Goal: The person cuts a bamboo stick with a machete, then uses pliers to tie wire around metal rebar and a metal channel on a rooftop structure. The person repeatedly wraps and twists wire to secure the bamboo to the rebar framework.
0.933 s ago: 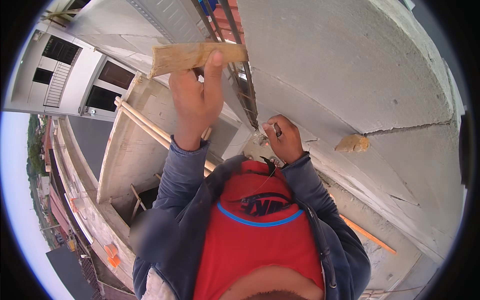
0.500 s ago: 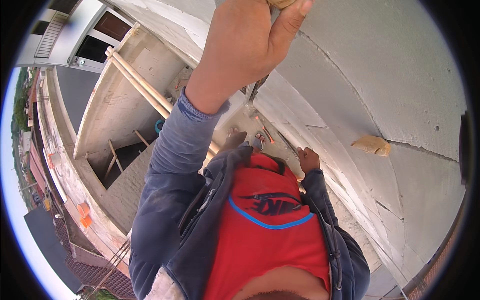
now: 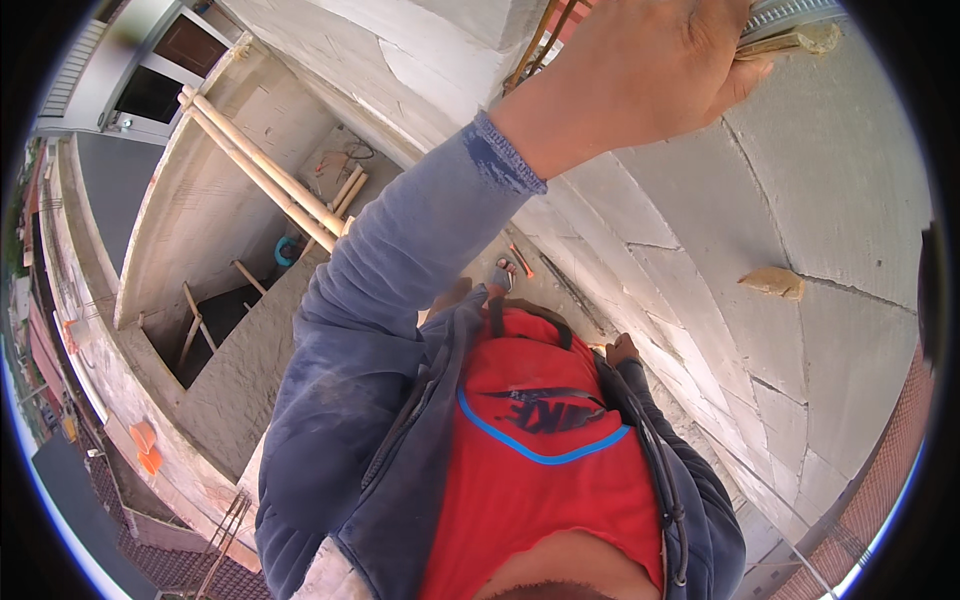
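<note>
Against the grey block wall (image 3: 700,230), the left hand (image 3: 640,70) is now pressing high, fingers closed around a wooden piece (image 3: 790,42); earlier it held this lower, so placement is progressing. The right hand (image 3: 622,350) is hanging low; its grip cannot be determined.

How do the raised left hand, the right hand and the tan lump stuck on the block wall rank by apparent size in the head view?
1. left hand, clearly largest, though it is closest to the camera.
2. tan lump and right hand: both look small and about alike, so unranked; the hand is partly hidden.
</note>
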The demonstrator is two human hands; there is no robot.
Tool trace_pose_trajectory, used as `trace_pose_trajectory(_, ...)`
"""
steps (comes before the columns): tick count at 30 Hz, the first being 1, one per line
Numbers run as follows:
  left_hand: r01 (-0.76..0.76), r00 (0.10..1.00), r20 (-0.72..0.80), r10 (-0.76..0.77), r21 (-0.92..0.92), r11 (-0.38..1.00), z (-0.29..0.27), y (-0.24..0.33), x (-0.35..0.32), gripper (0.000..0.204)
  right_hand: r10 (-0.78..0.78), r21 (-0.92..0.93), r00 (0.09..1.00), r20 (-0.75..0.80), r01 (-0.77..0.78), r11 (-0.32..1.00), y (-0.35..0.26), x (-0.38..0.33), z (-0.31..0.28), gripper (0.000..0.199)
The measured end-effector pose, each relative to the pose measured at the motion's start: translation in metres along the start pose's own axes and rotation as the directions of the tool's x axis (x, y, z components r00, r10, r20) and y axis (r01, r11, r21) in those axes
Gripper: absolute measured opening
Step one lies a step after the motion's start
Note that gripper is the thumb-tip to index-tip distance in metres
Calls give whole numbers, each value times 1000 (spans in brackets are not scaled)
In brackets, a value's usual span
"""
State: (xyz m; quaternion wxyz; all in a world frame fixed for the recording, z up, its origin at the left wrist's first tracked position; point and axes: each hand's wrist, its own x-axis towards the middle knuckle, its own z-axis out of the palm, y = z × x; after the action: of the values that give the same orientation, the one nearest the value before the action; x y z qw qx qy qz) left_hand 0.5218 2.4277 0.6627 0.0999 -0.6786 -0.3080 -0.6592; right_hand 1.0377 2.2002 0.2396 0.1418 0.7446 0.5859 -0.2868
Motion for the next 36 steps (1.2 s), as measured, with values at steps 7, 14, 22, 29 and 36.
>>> trace_pose_trajectory(7, 48, 994, 100, -45, -18, 999, -16, -5, 16, 51, -106, 119, 979, -176, 128, 985, -93, -19, 30, 22)
trace_pose_trajectory(14, 201, 976, 117, -185, -147, 968, -7, -8, -3, 39, 27, 228, 988, -154, 8, 974, -126, -40, 46, 24)
trace_pose_trajectory(22, 263, 959, 133, -252, -78, 962, -13, 4, 2, 37, 49, 235, 975, -215, 2, 972, -139, -34, 38, 28)
trace_pose_trajectory(29, 244, 953, 185, -238, -7, 970, -22, 13, 7, 28, 20, 294, 972, -236, 52, 955, -144, -7, 43, 30)
trace_pose_trajectory(36, 226, 967, 125, -223, -13, 974, -21, 14, 3, 19, -46, 309, 962, -268, 131, 942, -160, 11, 33, 41)
